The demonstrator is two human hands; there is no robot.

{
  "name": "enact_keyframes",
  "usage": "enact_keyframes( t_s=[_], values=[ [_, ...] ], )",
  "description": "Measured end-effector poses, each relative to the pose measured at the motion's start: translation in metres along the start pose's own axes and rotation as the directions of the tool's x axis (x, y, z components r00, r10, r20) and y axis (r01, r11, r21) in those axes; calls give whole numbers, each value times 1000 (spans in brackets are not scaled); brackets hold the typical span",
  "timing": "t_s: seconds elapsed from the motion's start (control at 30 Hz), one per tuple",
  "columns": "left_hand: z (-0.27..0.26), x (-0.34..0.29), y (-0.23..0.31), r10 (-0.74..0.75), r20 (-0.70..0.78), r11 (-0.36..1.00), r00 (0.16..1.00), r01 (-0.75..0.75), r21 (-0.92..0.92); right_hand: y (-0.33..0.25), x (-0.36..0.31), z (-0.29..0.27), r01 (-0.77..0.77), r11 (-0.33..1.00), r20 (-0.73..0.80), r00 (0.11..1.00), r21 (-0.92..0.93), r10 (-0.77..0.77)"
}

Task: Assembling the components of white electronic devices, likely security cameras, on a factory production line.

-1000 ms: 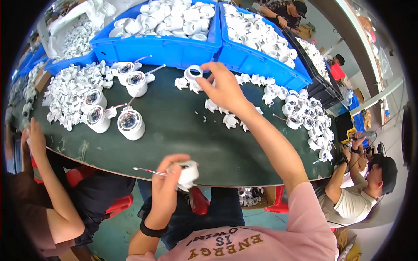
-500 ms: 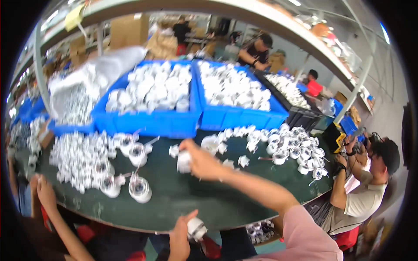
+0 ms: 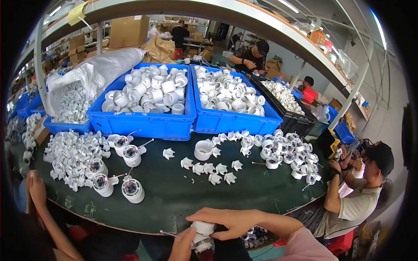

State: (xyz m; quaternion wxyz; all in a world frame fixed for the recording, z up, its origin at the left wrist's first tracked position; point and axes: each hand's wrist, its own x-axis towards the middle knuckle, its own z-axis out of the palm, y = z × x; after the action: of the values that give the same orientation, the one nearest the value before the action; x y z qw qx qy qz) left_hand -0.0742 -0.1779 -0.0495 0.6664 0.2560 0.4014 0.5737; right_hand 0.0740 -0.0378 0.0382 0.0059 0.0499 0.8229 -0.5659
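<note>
At the near table edge, my left hand is closed around a white plastic fitting with a thin wire sticking out to its left. My right hand is closed over a white round cup, which sits against the top of that fitting. Their contact is partly hidden by my fingers. Farther up the table stands another white cup, with several small claw-shaped white pieces around it. To the left are several white round housings with circuit boards inside.
A pile of small white clips lies at left, and finished-looking white housings cluster at right. Two blue bins and a black crate line the back. Co-workers sit at right and left.
My right hand has come back from mid-table toward me with the white cup, and now holds it on the fitting in my left hand.
</note>
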Motion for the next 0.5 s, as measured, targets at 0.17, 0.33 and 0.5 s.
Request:
enact_keyframes(
  t_s=[0.17,0.33,0.5],
  values=[
    [2,2,-5,75,6,989,997,-75,128,2,-9,6,-28,987,-117,993,-159,9],
    [11,-7,6,131,73,990,989,-134,42,-4,-19,22,-71,993,-435,900,-91,24],
    [19,-1,20,336,-172,934,926,-351,-63,-20,-26,39,71,978,-456,876,-196,-155]
  ],
)
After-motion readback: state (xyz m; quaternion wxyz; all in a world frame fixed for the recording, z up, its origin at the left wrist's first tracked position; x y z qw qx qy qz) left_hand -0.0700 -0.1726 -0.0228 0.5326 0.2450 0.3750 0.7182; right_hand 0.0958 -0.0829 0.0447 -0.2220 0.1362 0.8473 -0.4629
